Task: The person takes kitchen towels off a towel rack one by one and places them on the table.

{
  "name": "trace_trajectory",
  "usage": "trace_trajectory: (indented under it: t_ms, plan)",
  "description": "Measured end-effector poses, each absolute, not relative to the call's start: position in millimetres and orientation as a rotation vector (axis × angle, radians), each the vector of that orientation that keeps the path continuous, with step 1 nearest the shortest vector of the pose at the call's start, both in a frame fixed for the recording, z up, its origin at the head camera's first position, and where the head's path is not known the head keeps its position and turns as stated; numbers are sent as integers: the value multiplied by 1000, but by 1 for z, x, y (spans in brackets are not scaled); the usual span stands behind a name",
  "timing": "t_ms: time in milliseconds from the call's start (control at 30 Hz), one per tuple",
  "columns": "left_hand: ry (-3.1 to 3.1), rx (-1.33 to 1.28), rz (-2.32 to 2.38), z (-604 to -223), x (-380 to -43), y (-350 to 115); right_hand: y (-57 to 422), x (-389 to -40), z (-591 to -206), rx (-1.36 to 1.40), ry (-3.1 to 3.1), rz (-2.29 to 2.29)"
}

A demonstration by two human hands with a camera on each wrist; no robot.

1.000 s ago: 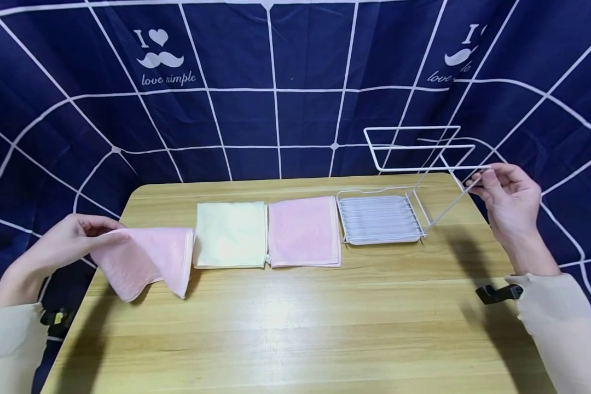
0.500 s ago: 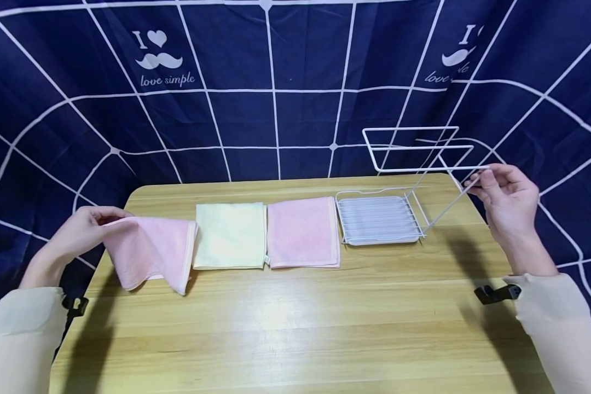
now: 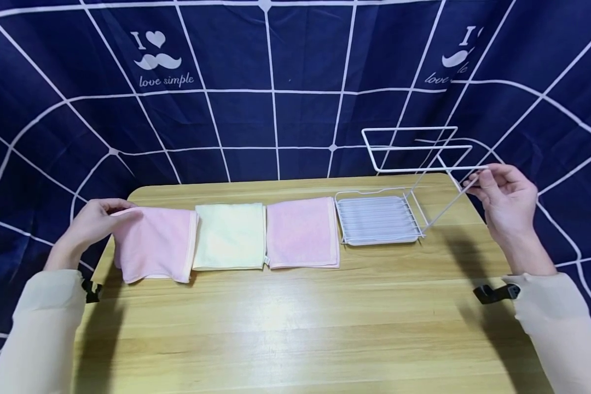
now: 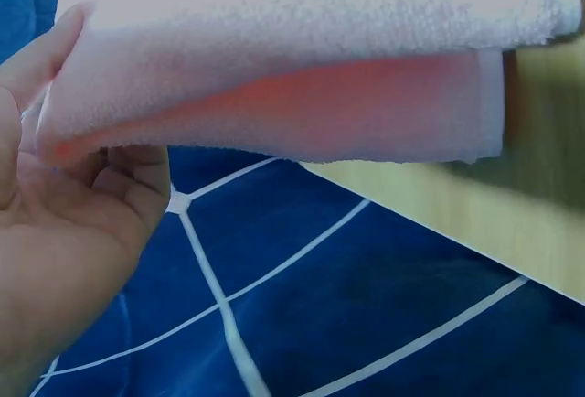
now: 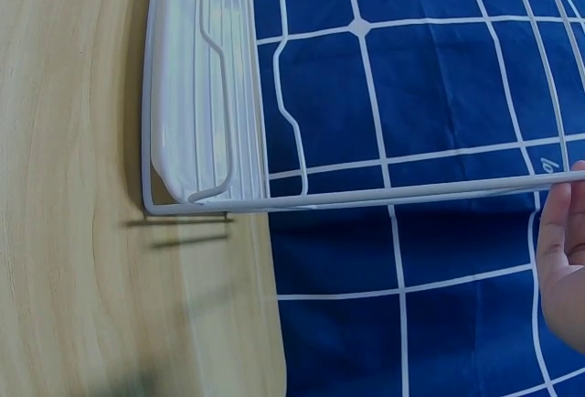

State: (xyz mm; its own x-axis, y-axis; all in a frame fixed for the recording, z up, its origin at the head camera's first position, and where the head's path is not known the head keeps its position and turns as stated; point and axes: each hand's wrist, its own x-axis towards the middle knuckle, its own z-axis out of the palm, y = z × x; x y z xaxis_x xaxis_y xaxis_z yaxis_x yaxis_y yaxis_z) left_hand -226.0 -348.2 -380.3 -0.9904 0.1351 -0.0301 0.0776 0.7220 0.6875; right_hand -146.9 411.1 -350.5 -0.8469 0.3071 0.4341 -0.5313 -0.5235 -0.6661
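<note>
My left hand (image 3: 96, 221) pinches the upper left corner of a folded pink towel (image 3: 157, 243) at the table's left side. In the left wrist view, that towel (image 4: 302, 13) hangs with its layers parted, thumb above and fingers beneath. A folded pale yellow towel (image 3: 230, 236) lies just right of it, followed by a second folded pink towel (image 3: 302, 232). On the right stands a white wire rack (image 3: 418, 169) with a white tray (image 3: 376, 219) in its base. My right hand (image 3: 509, 202) grips the rack's upper right corner; in the right wrist view, fingers (image 5: 558, 232) touch its bar.
The wooden table (image 3: 285, 334) has its back edge close to a dark blue curtain (image 3: 305, 65) with white grid lines. The rack's upper frame rises above the table near that curtain.
My left hand has moved right and away from me with the pink towel, which now hangs flatter beside the yellow one. My right hand and the rack have stayed put.
</note>
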Motion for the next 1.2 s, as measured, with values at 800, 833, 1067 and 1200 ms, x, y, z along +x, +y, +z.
trace_trajectory:
  t_ms: [800,833,1067,1200]
  plan:
    - [2886,64,1009,-411,-257,-347,412,-147,-351,366,-1158,2362]
    - [2891,59,1000,-412,-258,-347,412,-147,-351,367,-1157,2362]
    - [2926,59,953,-419,-260,-347,412,-148,-352,372,-1135,2370]
    - [2927,53,906,-423,-257,-348,412,-147,-352,380,-1137,2375]
